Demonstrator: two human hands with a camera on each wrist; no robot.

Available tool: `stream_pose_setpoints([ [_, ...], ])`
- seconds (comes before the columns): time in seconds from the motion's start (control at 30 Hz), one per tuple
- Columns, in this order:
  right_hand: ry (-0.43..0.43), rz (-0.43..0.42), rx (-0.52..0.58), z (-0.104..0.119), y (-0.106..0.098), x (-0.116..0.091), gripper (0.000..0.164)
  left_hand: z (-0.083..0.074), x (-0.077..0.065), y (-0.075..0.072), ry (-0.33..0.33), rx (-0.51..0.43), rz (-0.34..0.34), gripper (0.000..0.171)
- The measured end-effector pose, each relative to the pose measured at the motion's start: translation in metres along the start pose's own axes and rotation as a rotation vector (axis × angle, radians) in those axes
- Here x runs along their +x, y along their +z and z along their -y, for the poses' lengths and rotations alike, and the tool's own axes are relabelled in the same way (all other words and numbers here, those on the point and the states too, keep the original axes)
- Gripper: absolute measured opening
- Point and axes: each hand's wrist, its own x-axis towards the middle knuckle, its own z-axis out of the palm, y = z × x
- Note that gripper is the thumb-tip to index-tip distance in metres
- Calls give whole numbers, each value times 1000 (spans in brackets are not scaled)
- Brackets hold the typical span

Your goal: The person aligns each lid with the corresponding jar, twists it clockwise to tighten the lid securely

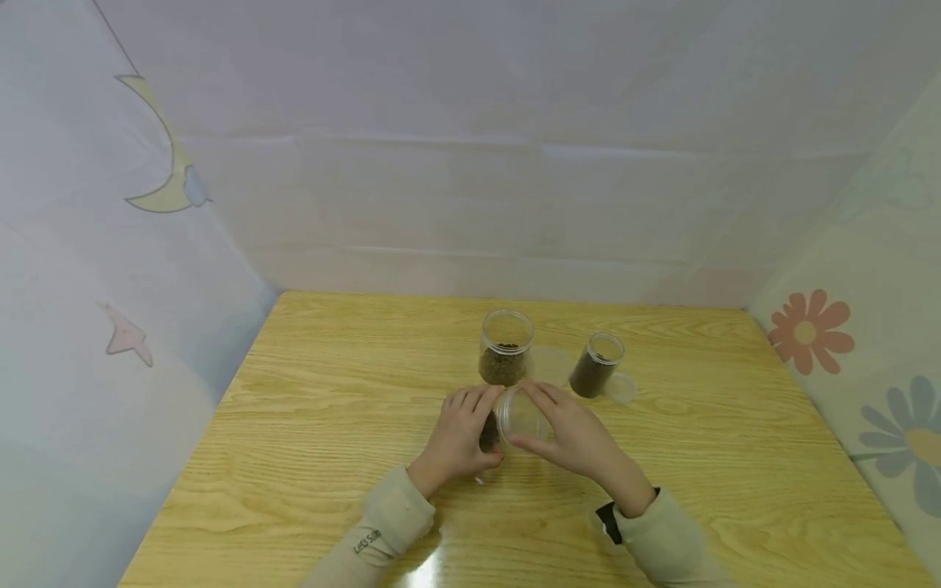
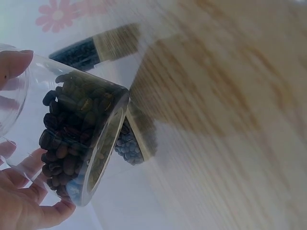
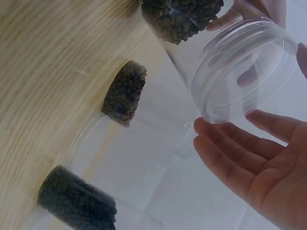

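Held jar: a clear, cylindrical, plastic-looking jar (image 1: 488, 431) stands tilted between the left hand (image 1: 457, 433) and the right hand (image 1: 577, 433); dark brown, glossy beans (image 2: 69, 139) gather in its base end. Whether its base touches the desk cannot be told.
Left grip: clamped round the body of the held jar, thumb on the near side, fingers on the far side.
Right grip: thumb and fingers spread round the rim of a clear, round, ridged lid (image 1: 528, 418), pinching its edge.
Lid seat: at the mouth of the held jar; whether fully seated cannot be told.
Wide jar: a broad, clear, cylindrical jar (image 1: 504, 359), upright just beyond the held jar, partly filled with dark beans.
Slim jar: a narrower, clear, cylindrical jar (image 1: 594, 371), beyond and right of the held jar, holding dark beans.
Loose lid: a small, clear, flat disc (image 1: 623, 389), right of the held jar, beside the slim jar.
Desk: a yellowish wood-grain desk (image 1: 331, 408) beneath the held jar.
Backdrop: a pale, creased sheet (image 1: 470, 188) well beyond the held jar.
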Motion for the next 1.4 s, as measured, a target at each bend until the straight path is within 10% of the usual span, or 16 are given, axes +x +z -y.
stream_pose_setpoints([
  [0.43, 111, 27, -34, 4, 0, 1, 76, -1, 0, 2, 6, 26, -10, 98],
  [0.9, -248, -16, 67, -15, -3, -4, 83, -1, 1, 1, 9, 20, 6, 98],
  [1.4, -194, -59, 33, -12, 2, -1, 77, 1, -1, 2, 8, 18, -13, 98],
])
